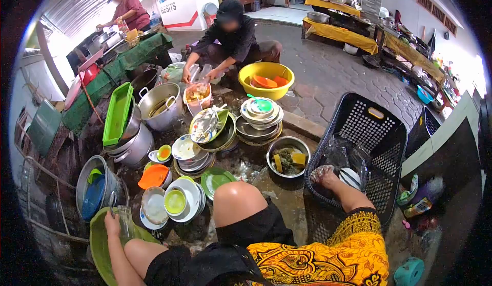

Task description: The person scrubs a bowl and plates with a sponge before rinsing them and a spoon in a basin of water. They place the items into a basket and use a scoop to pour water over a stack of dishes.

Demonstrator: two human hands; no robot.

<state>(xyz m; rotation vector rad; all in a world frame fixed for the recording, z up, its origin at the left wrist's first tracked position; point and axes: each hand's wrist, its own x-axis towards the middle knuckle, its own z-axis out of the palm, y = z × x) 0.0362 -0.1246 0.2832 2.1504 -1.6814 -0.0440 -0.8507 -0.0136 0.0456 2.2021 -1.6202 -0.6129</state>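
Note:
My left hand point(113, 225) is low at the left, closed around a clear drinking glass point(125, 221) above a green basin point(102, 245). My right hand point(324, 176) reaches over the near left side of a black perforated crate point(369, 114). White suds cover its curled fingers, and what they hold cannot be made out. Beside that hand, clear glassware point(346, 152) and a black-and-white striped thing point(350, 178) lie in the crate. A metal bowl point(288, 146) with dark liquid and yellow pieces, perhaps sponges, stands left of the crate.
Stacked plates point(261, 116), white bowls point(187, 196) and a green plate point(215, 181) crowd the wet floor. Large pots point(160, 104) stand at left. Opposite, a co-worker point(230, 35) crouches over a food container point(198, 95) near a yellow basin point(266, 94). Another person point(134, 12) stands behind.

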